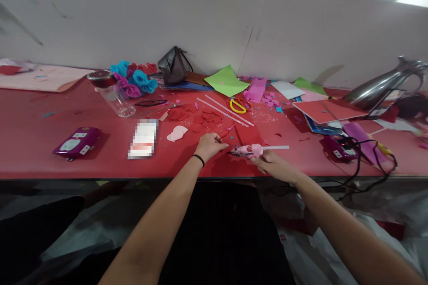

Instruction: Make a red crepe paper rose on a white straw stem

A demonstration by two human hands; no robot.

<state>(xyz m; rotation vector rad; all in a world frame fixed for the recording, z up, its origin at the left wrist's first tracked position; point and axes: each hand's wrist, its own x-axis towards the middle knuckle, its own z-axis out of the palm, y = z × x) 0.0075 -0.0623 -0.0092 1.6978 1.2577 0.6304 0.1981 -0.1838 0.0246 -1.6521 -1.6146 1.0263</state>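
Observation:
My right hand [274,165] is wrapped round a pink hot glue gun [246,150], whose nozzle points left. A clear glue stick [276,147] juts out of its back end. Just left of the nozzle, my left hand [210,146] is closed in a pinch above the red tabletop. What it pinches is too small to make out, and red on red hides it. Beyond my left hand lie red paper petals [212,118] and pale pink paper petals [177,133]. Two spare glue sticks [223,111] rest behind the hands, next to yellow-handled scissors [237,106].
Left stand a purple power box [77,142], a phone [143,139], a clear bottle [117,100] and paper flowers [138,78]. A dark pouch [172,66] leans on the partition. To the right are a red folder [329,110], a metal jug [376,87] and another purple box [340,148] with black cables.

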